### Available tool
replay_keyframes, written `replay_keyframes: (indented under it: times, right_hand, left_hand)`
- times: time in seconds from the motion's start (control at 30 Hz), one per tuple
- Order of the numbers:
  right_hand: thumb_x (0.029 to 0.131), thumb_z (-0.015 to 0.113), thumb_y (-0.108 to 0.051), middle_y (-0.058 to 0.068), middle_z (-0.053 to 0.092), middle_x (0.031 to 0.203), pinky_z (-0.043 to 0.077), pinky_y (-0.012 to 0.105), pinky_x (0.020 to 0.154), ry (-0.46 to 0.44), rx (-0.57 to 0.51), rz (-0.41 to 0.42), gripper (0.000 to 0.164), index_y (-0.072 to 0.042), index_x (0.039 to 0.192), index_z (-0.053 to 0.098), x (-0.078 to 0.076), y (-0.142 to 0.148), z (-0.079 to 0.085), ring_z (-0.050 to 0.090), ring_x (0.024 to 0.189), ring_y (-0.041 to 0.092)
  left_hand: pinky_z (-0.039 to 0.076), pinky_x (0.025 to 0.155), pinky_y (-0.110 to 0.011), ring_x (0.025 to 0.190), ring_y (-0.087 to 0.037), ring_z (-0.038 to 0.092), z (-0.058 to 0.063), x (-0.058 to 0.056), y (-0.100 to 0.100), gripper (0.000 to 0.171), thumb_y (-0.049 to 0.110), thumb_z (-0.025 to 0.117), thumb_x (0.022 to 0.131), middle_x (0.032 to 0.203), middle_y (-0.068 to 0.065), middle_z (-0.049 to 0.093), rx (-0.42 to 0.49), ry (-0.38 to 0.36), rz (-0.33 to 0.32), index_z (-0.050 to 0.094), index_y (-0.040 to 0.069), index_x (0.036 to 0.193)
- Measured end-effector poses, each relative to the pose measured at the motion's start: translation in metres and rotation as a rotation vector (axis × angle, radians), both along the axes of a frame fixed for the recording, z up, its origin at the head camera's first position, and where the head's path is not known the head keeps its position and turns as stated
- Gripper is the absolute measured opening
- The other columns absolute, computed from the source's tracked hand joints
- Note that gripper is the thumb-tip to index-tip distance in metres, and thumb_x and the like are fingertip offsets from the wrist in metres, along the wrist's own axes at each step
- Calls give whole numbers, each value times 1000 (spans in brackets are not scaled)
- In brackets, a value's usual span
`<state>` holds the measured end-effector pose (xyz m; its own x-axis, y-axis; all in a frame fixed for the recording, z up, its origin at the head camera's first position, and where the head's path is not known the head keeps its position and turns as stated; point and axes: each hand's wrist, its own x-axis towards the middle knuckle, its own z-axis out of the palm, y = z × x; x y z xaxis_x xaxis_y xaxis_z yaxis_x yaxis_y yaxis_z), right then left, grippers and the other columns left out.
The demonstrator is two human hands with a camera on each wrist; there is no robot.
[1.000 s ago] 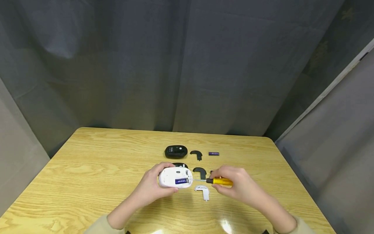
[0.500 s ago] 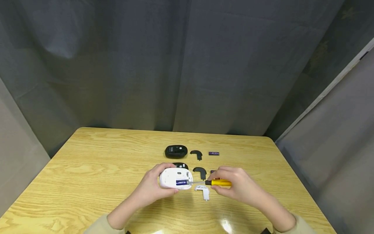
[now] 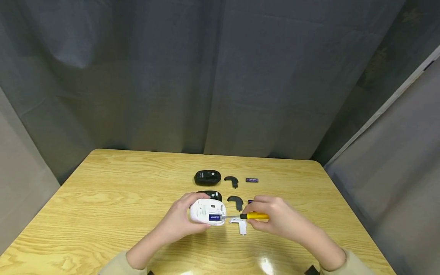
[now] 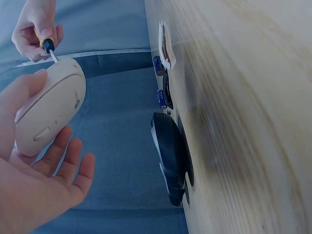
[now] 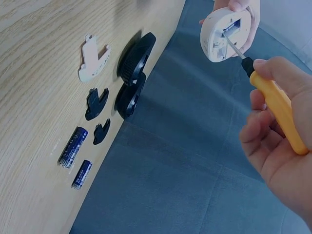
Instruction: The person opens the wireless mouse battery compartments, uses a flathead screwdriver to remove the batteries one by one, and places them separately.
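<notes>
A white computer mouse (image 3: pixel 203 212) is held above the table by my left hand (image 3: pixel 181 217), thumb and fingers on its sides. Its underside faces me in the head view, and a blue battery (image 3: pixel 215 217) lies in the uncovered compartment. My right hand (image 3: pixel 275 214) grips a screwdriver (image 3: pixel 258 216) with a yellow handle and black collar. The screwdriver's metal shaft (image 5: pixel 236 48) reaches into the compartment, its tip at the battery's right end. In the left wrist view the mouse's smooth outer shell (image 4: pixel 53 105) shows.
Two black mice, one at the back (image 3: pixel 207 177) and one (image 3: pixel 214 195) partly behind the white mouse, lie on the wooden table (image 3: pixel 137 183). Beside them are two black covers (image 3: pixel 235 202), a white cover (image 3: pixel 242 226) and two loose batteries (image 5: pixel 73 147). Dark curtain hangs behind.
The white mouse has tilted and shifted slightly down and right. The screwdriver and right hand have moved a little left, with the tip now at the battery's end.
</notes>
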<state>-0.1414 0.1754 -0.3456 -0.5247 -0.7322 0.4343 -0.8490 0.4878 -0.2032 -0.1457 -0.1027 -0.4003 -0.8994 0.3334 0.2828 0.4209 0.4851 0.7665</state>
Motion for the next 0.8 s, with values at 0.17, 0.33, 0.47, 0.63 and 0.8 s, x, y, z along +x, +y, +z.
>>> replay_keyframes:
  times: [0.17, 0.33, 0.47, 0.63, 0.8]
  right_hand:
    - [68, 72, -11, -9, 56, 76, 38, 3, 53, 114, 3, 71, 21, -17, 87, 66, -1, -3, -1, 46, 60, -3]
    - [64, 73, -9, -9, 51, 73, 36, 3, 53, 185, 25, 102, 24, -17, 85, 66, 0, -6, -2, 42, 58, -2]
    - [63, 74, -11, -10, 47, 70, 34, 3, 52, 207, 73, 83, 22, -18, 83, 66, 2, -8, -1, 38, 57, -2]
    - [65, 74, -14, -12, 50, 71, 35, 6, 54, 202, 134, 47, 20, -20, 82, 66, 5, -11, 1, 39, 60, -1]
    - [65, 75, -16, -12, 50, 70, 36, 8, 53, 216, 159, 35, 19, -20, 80, 66, 7, -15, 1, 39, 60, 0]
  left_hand:
    - [41, 85, -38, 100, -9, 49, 0, 2, 1, 70, 28, 84, 53, 113, 15, 52, -35, 17, -9, 50, 42, 112]
    - [41, 84, -36, 100, -7, 48, -2, 2, 2, 69, 29, 84, 51, 111, 16, 53, -56, 36, -12, 52, 40, 111]
    - [41, 81, -34, 96, -5, 48, -3, 2, 3, 68, 29, 85, 50, 108, 18, 54, -66, 42, -18, 54, 38, 110]
    - [41, 77, -31, 93, -4, 48, -5, 1, 4, 68, 32, 85, 49, 105, 18, 55, -81, 51, -22, 57, 31, 111]
    - [42, 78, -31, 94, -3, 47, -5, 1, 4, 68, 35, 84, 48, 104, 18, 55, -85, 77, -21, 59, 26, 110]
